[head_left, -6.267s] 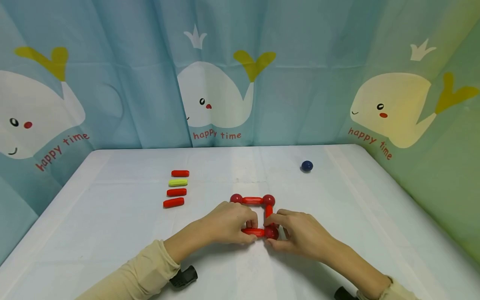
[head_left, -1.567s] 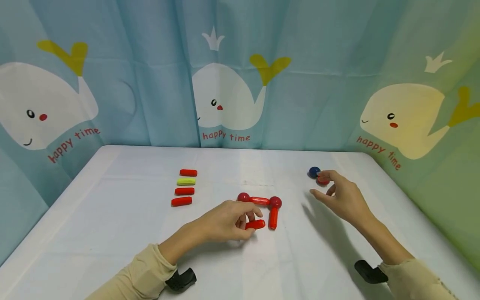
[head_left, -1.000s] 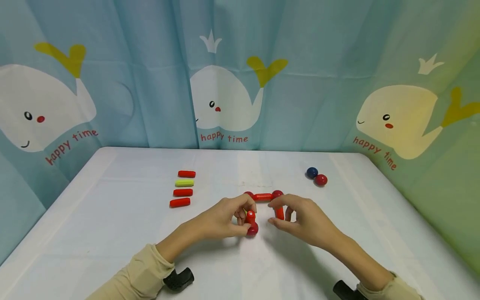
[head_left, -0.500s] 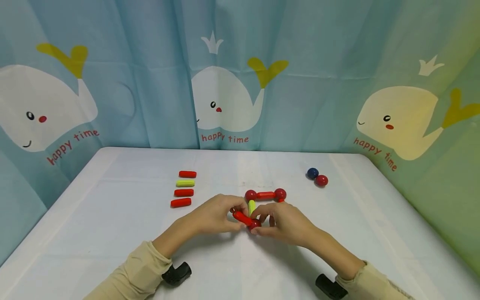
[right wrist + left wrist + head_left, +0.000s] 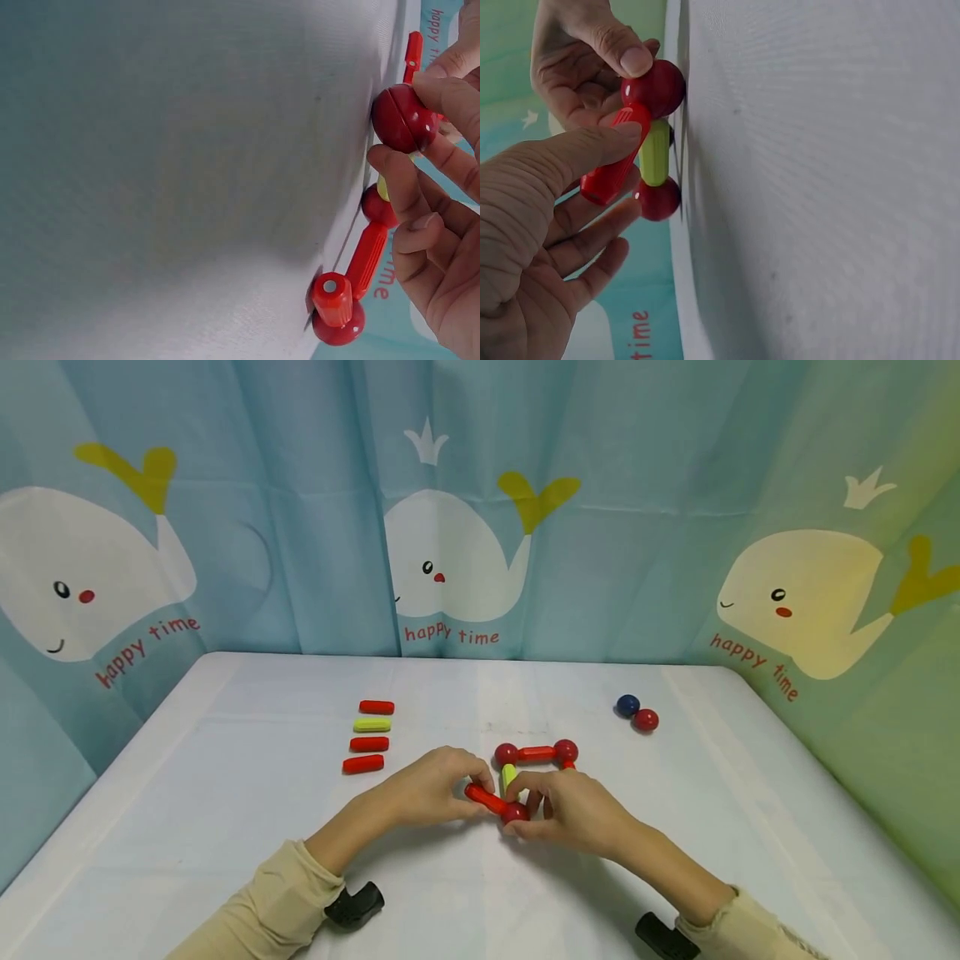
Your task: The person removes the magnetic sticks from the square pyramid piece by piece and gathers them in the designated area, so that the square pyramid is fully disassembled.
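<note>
A held red rod (image 5: 483, 797) is pinched between the thumb and fingers of a person's left hand (image 5: 438, 787), while a gripped red ball (image 5: 514, 812) at its end is clamped by the right hand (image 5: 573, 810). The pair is worked near the middle of a white tabletop (image 5: 225, 827). By a lime-yellow rod (image 5: 509, 775) the gripped red ball is linked to a back-left red ball (image 5: 506, 755), which is joined in turn by a back red rod (image 5: 537, 752) to a back-right red ball (image 5: 566, 752). A side red rod (image 5: 332, 304), mostly masked in the head view, is shown from the right wrist with its free end bare.

The step in hand is judged to be the joining of rods at one corner; whether the held rod is fully seated cannot be told. For the next move, a steady hold on the ball seems called for while the held rod is swung toward the side rod's bare end. A spare red ball (image 5: 647, 720), set beside a navy-blue ball (image 5: 627, 706) at far right, may be needed there. At left, a row of four rods (image 5: 372, 725) is laid out, untouched.
</note>
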`<state>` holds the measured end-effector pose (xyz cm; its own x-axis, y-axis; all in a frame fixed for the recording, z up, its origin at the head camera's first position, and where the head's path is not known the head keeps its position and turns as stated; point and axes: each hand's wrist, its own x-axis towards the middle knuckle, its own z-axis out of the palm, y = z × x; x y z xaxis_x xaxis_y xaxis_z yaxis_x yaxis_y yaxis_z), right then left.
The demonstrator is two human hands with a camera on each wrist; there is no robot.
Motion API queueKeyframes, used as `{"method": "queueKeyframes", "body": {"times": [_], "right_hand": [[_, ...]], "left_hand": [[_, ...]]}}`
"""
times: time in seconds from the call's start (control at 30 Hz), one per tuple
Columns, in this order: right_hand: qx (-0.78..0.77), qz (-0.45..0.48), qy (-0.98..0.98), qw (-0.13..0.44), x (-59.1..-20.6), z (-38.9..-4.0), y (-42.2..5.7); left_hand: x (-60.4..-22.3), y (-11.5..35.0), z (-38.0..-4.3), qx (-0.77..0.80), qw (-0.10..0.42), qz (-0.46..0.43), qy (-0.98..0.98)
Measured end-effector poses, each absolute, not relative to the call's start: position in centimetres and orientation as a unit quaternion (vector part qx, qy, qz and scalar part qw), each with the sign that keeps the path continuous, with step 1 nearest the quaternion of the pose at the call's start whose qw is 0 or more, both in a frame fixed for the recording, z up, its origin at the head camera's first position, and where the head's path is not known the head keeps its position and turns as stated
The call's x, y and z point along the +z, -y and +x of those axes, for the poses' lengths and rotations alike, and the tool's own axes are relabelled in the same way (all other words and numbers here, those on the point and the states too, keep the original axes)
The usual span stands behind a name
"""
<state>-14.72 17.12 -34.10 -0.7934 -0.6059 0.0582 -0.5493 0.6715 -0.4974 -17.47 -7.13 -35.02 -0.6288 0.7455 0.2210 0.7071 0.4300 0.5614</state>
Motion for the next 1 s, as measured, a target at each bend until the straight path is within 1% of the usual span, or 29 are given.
{"method": "queueKeyframes", "body": {"times": [0.17, 0.4, 0.6, 0.9, 1.0], "right_hand": [[-0.257, -0.308, -0.915, 0.048, -34.25, -14.48, -17.24], [-0.258, -0.3, -0.917, 0.042, -34.46, -14.15, -17.38], [-0.261, -0.298, -0.917, 0.055, -34.38, -14.06, -17.51], [-0.256, -0.292, -0.919, 0.071, -34.09, -13.94, -17.68], [-0.255, -0.287, -0.92, 0.08, -33.98, -13.89, -18.1]], "left_hand": [[-35.15, 6.94, -17.52, 0.31, 0.031, 0.431, -0.847], [-35.28, 6.68, -17.55, 0.316, 0.05, 0.43, -0.844], [-35.14, 6.65, -17.37, 0.318, 0.061, 0.432, -0.842], [-35.0, 6.49, -17.28, 0.317, 0.063, 0.436, -0.84], [-34.99, 6.75, -17.44, 0.311, 0.056, 0.431, -0.846]]}}
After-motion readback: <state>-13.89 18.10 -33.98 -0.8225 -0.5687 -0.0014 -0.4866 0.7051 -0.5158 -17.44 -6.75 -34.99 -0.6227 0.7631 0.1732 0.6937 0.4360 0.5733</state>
